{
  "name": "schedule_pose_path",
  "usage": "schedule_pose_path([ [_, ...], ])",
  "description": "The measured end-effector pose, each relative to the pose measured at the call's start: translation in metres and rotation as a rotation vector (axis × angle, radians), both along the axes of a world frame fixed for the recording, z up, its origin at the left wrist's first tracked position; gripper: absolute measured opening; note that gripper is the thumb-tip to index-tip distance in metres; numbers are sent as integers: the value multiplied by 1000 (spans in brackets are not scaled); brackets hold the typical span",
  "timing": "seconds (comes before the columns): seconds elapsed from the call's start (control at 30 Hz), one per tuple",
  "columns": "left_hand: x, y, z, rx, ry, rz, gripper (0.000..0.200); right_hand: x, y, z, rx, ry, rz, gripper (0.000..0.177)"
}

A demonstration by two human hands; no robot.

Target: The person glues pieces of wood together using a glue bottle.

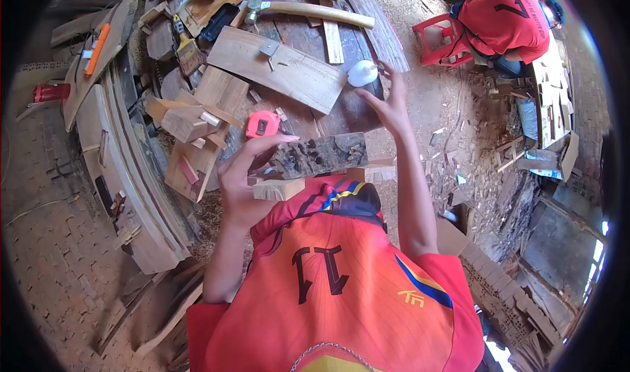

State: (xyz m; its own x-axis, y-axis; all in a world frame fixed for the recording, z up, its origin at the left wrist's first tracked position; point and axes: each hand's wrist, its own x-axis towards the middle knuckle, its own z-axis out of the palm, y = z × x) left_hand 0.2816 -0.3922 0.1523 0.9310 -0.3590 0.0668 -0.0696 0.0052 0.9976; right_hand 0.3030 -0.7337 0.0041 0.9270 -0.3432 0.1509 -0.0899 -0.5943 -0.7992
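Above the lap, left hand clamped on one end of a rough, dark-faced wood block, thumb along its top edge. Right hand spread, thumb and fingers curved apart around a white squeeze bottle on the counter; contact with bottle: cannot tell. Pink tape measure just beyond left thumb. Farther out: wide plank with a metal bracket on it; claw hammer behind; paintbrush left of plank. Upper right: a second person, red shirt, beside a red plastic stool
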Motion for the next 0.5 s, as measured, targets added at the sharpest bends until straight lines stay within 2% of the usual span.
schedule_pose_path([
  [0.07, 0, 5, -3, 30, -34, -13, 63, 16, -3, -21, 37, 23, 9, 84],
  [0.17, 3, 15, -6, 80, -108, -37, 72, 25, -1, 3, 171, 69, 49, 71],
  [0.33, 11, 26, -10, 61, -70, -23, 71, 1, -9, 102, 256, 167, 197, 69],
  [0.43, 20, 21, 13, -5, -26, -19, 57, -16, -10, 176, 321, 209, 312, 71],
  [0.5, 26, 25, 11, -55, -43, -53, 55, -28, -2, 224, 390, 160, 343, 73],
])
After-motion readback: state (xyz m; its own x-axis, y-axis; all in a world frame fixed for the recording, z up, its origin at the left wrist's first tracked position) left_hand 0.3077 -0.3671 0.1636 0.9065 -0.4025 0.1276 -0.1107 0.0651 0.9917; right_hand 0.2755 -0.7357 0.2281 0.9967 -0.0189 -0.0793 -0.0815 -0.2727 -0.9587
